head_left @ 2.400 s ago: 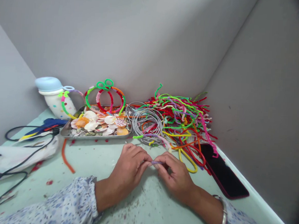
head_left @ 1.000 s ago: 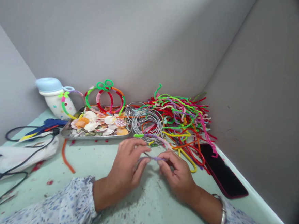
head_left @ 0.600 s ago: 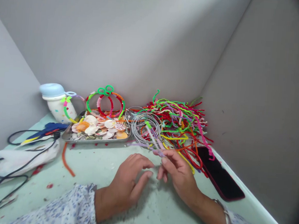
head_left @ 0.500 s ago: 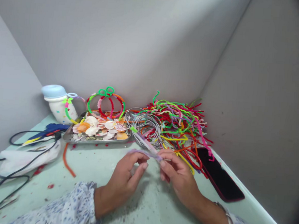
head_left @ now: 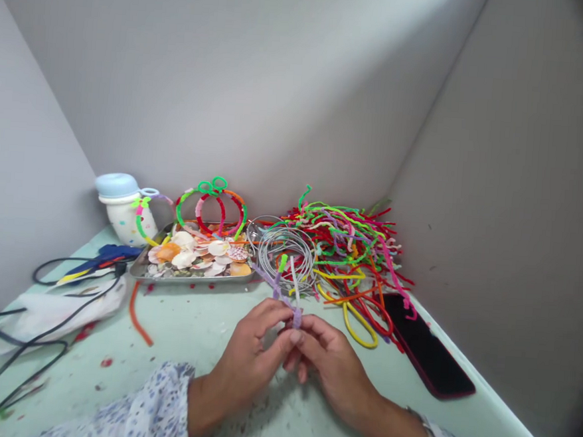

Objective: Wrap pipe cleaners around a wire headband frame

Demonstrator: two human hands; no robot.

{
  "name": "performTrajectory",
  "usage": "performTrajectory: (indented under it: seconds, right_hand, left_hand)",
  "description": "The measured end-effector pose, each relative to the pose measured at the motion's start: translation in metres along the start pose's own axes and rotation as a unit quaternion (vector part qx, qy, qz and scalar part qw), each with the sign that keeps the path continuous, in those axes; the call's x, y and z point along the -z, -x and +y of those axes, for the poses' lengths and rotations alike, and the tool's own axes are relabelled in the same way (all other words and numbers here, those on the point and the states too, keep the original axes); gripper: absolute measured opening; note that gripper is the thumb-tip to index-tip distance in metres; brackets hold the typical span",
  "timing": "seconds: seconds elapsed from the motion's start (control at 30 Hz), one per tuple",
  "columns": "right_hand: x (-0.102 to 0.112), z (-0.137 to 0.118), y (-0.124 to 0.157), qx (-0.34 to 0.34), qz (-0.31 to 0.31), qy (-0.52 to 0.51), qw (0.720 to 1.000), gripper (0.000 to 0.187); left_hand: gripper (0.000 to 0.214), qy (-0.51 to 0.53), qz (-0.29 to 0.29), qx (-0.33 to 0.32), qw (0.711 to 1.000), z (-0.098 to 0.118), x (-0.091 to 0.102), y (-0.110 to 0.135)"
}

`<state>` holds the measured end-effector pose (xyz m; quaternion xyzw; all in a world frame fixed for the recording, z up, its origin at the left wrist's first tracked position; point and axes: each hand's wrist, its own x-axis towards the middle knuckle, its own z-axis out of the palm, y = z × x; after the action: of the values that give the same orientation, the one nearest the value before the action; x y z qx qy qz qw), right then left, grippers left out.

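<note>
Above the middle of the table, my left hand (head_left: 251,354) and my right hand (head_left: 337,367) meet at the fingertips. Both pinch a purple pipe cleaner (head_left: 297,317), which wraps around the base of a thin whitish strip (head_left: 294,282). The strip points up and away from me. One loose purple end stretches out to the upper left, and a bright green bit (head_left: 283,263) shows close beside it. Whether the green bit joins the purple piece I cannot tell. The fingers partly hide the wrapped part.
Behind my hands lie a coil of grey wire (head_left: 269,247), a metal tray (head_left: 192,280) of seashells and a heap of coloured pipe cleaners (head_left: 345,232). Fuzzy rings (head_left: 199,212) stand over the tray. A bottle (head_left: 124,217) and black cable (head_left: 18,342) are left, a phone (head_left: 429,351) right.
My hands have come together, fingertips now touching. The whitish strip has swung from leaning left to nearly upright, and the purple pipe cleaner now wraps its base. The view has shifted slightly.
</note>
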<state>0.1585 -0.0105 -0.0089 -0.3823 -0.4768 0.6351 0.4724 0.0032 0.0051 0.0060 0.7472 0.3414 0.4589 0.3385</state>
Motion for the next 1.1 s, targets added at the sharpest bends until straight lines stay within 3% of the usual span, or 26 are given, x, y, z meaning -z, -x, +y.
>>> performTrajectory:
  seconds: [0.13, 0.23, 0.37, 0.47, 0.6, 0.8, 1.1]
  right_hand:
    - [0.002, 0.002, 0.0, 0.018, 0.003, 0.075, 0.997, 0.032]
    - [0.008, 0.005, 0.002, 0.08, 0.049, 0.102, 0.99, 0.028]
    - [0.019, 0.005, 0.003, 0.21, 0.128, 0.154, 0.957, 0.02]
    - [0.025, 0.003, 0.003, 0.246, 0.121, 0.216, 0.937, 0.019]
    - [0.028, 0.002, 0.0, 0.196, 0.08, 0.272, 0.939, 0.024]
    - [0.028, 0.005, -0.003, 0.067, 0.06, 0.208, 0.974, 0.04]
    - [0.026, 0.005, -0.008, 0.055, 0.055, 0.192, 0.978, 0.025]
  left_hand:
    - [0.014, 0.036, 0.027, 0.059, 0.997, 0.002, 0.0, -0.001]
    - [0.015, 0.026, 0.039, 0.083, 0.995, 0.005, 0.002, -0.001]
    - [0.012, -0.031, 0.022, 0.048, 0.998, 0.004, 0.002, 0.0]
    - [0.011, -0.072, -0.004, 0.024, 0.997, -0.001, 0.002, 0.002]
    - [0.013, -0.106, -0.028, 0.005, 0.994, -0.01, 0.002, 0.004]
    - [0.016, -0.165, -0.065, -0.059, 0.982, -0.018, 0.001, 0.004]
    - [0.012, -0.184, -0.106, -0.052, 0.976, -0.022, 0.0, 0.006]
